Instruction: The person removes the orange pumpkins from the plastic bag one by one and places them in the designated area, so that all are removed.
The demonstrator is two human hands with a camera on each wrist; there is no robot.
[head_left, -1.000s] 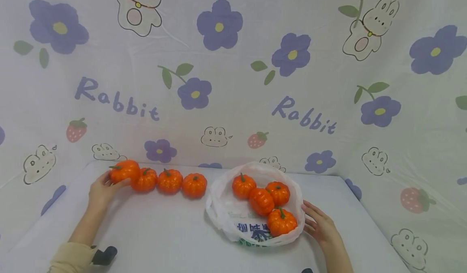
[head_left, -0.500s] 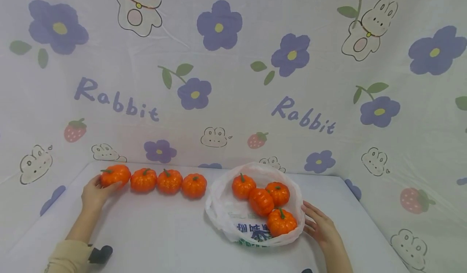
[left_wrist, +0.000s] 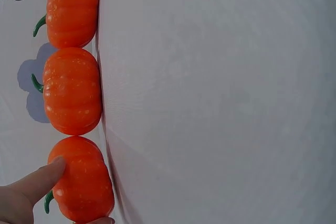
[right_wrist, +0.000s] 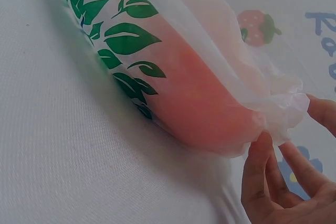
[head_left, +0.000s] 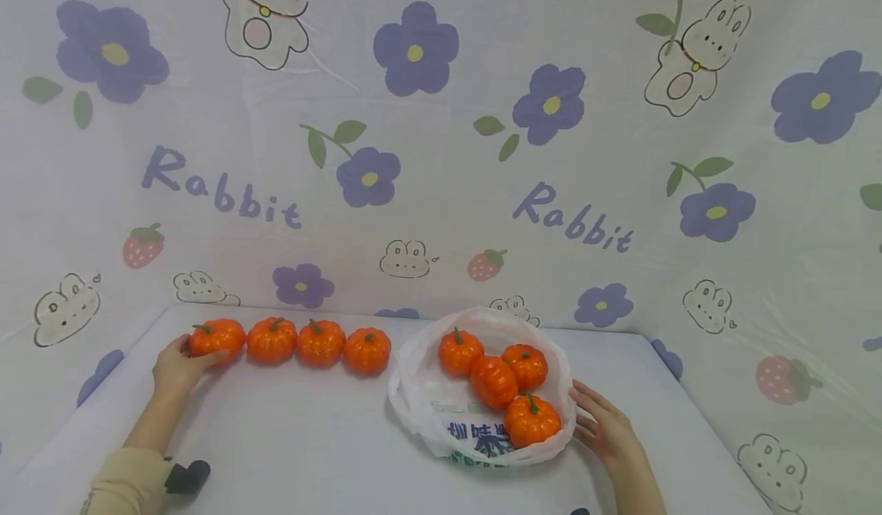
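Several small orange pumpkins stand in a row at the back left of the white table (head_left: 310,438). My left hand (head_left: 196,354) grips the leftmost pumpkin (head_left: 217,338), which rests on the table beside its neighbour (head_left: 272,340). In the left wrist view a finger (left_wrist: 37,182) and the thumb pinch that pumpkin (left_wrist: 84,182). A white plastic bag (head_left: 475,435) with green print lies open at centre right and holds several more pumpkins (head_left: 492,379). My right hand (head_left: 586,412) lies open, its straight fingers (right_wrist: 257,166) touching the bag's rim (right_wrist: 283,114).
A cloth backdrop (head_left: 441,155) printed with rabbits and purple flowers walls in the table at the back and on both sides. A black wrist mount (head_left: 186,475) shows by my left sleeve. Bare tabletop lies in front of the pumpkin row.
My left hand has carried the leftmost pumpkin down and a little left, setting it on the table at the end of the row. The right hand and bag have stayed still.
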